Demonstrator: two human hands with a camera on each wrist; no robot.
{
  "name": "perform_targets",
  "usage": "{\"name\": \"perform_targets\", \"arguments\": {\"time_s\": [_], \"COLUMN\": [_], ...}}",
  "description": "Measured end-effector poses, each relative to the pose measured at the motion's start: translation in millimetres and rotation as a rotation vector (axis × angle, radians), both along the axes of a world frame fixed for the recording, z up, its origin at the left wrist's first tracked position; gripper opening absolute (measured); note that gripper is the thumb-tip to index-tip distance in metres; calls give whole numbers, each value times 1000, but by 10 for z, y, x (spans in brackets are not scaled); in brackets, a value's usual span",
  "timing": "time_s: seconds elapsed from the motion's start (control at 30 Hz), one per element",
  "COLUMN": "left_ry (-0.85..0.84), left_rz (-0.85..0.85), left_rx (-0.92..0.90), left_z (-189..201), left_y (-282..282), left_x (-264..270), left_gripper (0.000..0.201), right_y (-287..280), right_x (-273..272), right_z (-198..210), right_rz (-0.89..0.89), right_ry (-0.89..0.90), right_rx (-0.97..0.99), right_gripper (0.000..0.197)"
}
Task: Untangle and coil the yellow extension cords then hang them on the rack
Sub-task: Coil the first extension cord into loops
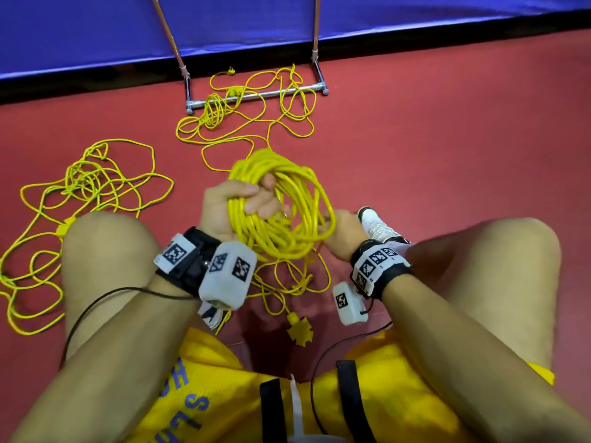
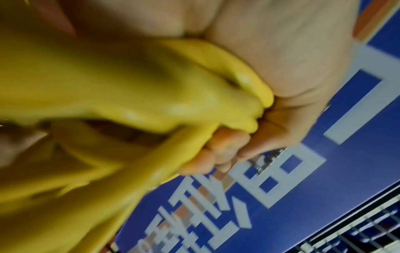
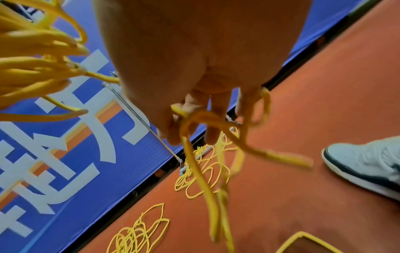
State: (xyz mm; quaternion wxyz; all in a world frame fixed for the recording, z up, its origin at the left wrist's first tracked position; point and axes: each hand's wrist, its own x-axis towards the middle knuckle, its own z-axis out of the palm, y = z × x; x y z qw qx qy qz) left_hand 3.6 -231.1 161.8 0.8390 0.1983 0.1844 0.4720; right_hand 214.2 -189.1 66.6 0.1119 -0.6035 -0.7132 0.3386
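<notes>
Yellow round coil (image 1: pixel 281 206) gripped by left hand (image 1: pixel 230 209); right hand (image 1: pixel 339 233) pinches glossy strand.

cords (image 1: pixel 281 199): yellow
floor (image 1: pixel 447 139): red
banner (image 1: pixel 96 27): blue (white lettering)
shoe (image 1: pixel 377 225): white, dark trim
wristbands (image 1: pixel 377 266): black-and-white squares

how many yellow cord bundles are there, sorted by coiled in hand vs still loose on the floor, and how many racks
Coiled cord, gripped by the left hand, with the right hand pinching a strand of it: 1
Loose tangled cords on the floor: 2, one on the left, one at the rack base
Rack: 1
Total: 4
</notes>
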Motion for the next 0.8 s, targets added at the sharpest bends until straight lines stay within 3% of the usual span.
{"name": "perform_targets", "arguments": {"time_s": [0.07,0.13,0.17,0.27,0.4,0.53,0.6,0.67,0.73,0.8], "left_ry": [-97,-161,-157,-27,101,339,541,959,1442,1701], "left_rz": [75,139,183,370,657,866,974,1034,1027,969], "left_rx": [11,19,25,31,-54,-161,-134,-108,-69,113], "left_z": [29,50,52,67,114,54,-14,-22,-53,-137], "left_y": [94,147,171,249,311,384,406,394,371,350], "left_x": [-133,-254,-315,-432,-422,-359,-387,-376,-381,-451], "left_gripper": [29,28,29,32,22,15,11,17,38,47], "right_y": [-60,-94,-116,-154,-233,-232,-264,-302,-313,-275], "right_x": [-49,-85,-89,-94,-87,-41,-50,-62,-54,-21], "right_z": [-48,-88,-108,-178,-273,-269,-190,-134,-31,78], "right_rz": [34,77,109,198,127,245,271,287,280,260], "right_ry": [-49,-63,-58,-93,-184,3,12,73,131,213], "right_rx": [-24,-67,-81,-67,-91,-208,-241,-237,-190,-132], "right_gripper": [29,12,13,52,76,71,62,50,47,44]}}
